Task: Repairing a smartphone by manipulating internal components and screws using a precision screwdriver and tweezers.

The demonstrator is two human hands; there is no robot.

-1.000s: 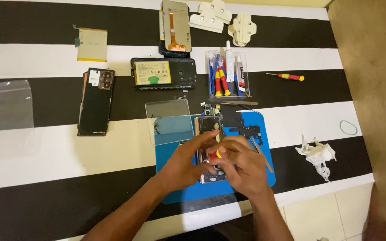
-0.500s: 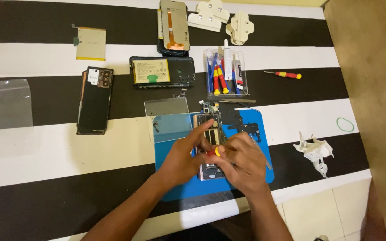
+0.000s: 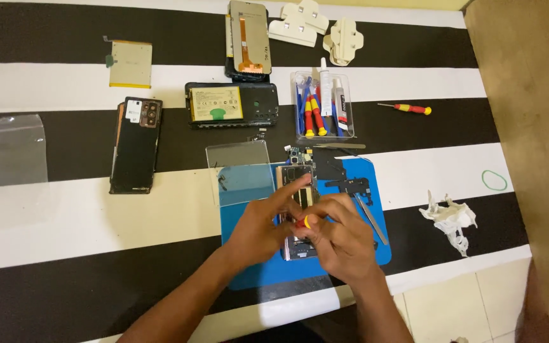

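An opened phone body point(image 3: 297, 181) lies on a blue work mat point(image 3: 357, 251) near the front of a black and white striped surface. My left hand point(image 3: 258, 225) rests on the phone, index finger stretched across its upper half. My right hand point(image 3: 341, 241) grips a small red and yellow screwdriver point(image 3: 301, 222), its tip pointing down at the phone. Much of the phone's lower half is hidden by both hands. Metal tweezers point(image 3: 371, 219) lie on the mat just right of my right hand.
A clear plastic sheet point(image 3: 239, 171) overlaps the mat's left edge. Behind it: a phone frame with battery point(image 3: 230, 105), a clear tool box point(image 3: 323, 105), a dark back cover point(image 3: 136, 143), another screwdriver point(image 3: 408, 108), a loose battery point(image 3: 130, 63). Crumpled tissue point(image 3: 449, 216) lies right.
Both hands stay on the phone. My left index finger has stretched further up across it, and the right hand with the screwdriver has shifted slightly.
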